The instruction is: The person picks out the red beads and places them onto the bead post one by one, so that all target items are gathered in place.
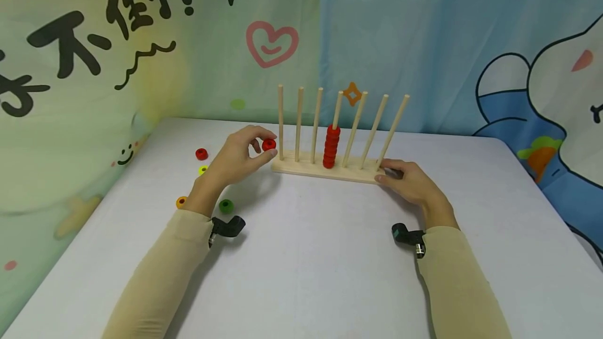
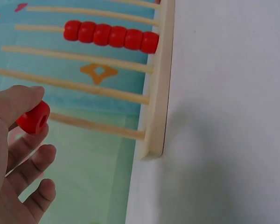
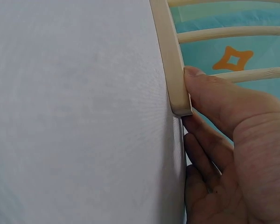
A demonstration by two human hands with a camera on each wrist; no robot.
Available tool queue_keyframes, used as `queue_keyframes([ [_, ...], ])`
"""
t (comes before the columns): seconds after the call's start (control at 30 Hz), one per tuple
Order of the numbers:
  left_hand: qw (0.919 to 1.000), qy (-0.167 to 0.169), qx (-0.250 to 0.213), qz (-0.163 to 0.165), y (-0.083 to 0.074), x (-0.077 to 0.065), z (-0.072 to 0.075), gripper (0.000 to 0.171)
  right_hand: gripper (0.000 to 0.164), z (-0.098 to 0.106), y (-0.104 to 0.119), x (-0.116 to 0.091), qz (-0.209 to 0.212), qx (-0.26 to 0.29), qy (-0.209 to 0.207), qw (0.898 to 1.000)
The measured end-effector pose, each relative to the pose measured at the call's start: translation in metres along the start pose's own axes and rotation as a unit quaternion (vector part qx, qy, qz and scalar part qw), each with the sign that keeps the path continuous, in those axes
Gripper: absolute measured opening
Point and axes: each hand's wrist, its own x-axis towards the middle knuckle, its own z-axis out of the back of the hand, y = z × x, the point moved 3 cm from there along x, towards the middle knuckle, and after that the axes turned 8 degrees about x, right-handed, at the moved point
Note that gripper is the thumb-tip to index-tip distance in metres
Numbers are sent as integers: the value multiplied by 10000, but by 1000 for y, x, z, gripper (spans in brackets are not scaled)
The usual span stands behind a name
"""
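A wooden peg rack [image 1: 294,168] stands toward the back of the table, with several upright pegs in a row along its base. Its middle peg carries a stack of several red beads [image 1: 332,147]. Beside the leftmost peg, my left hand [image 1: 237,155] pinches a single red bead [image 1: 269,144] between thumb and fingers. In the left wrist view this held bead [image 2: 33,119] shows its hole, and the other fingers are loosely bent below it. My right hand [image 1: 411,181] grips the right end of the base, the thumb [image 3: 200,81] on its upper side by the last peg.
On the white table [image 1: 320,255], left of the rack, lie a red bead [image 1: 201,154], a yellow bead [image 1: 203,170], an orange bead [image 1: 181,202] and a green bead [image 1: 226,206]. The left forearm partly covers the orange one. A printed cloth [image 1: 405,25] hangs behind the table.
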Motion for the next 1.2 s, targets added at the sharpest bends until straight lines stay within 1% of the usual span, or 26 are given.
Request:
queue_keyframes([
  [0.17,9998,0,5,-181,-7,6,-4,29,64,-1,-1,1,42,-25,-25,10000],
  [0.4,9994,-38,-74,-322,-18,13,-7,33,64,-1,-1,1,5,-6,-12,10000],
  [0.6,9989,-79,-204,-426,-27,21,-8,33,64,-1,0,0,-20,53,-1,10000],
  [0.77,9980,-11,-314,-541,-36,28,-9,33,63,0,1,-1,-38,39,-22,10000],
  [0.87,9979,16,-254,-600,-42,32,-10,33,64,0,0,-1,-52,4,-26,10000],
  [1.03,9963,-53,-201,-832,-54,42,-9,31,63,0,-1,-1,-42,-15,-42,10000],
  [1.2,9933,-157,-465,-1046,-66,52,-6,31,64,1,-1,-2,-51,52,-50,10000],
])
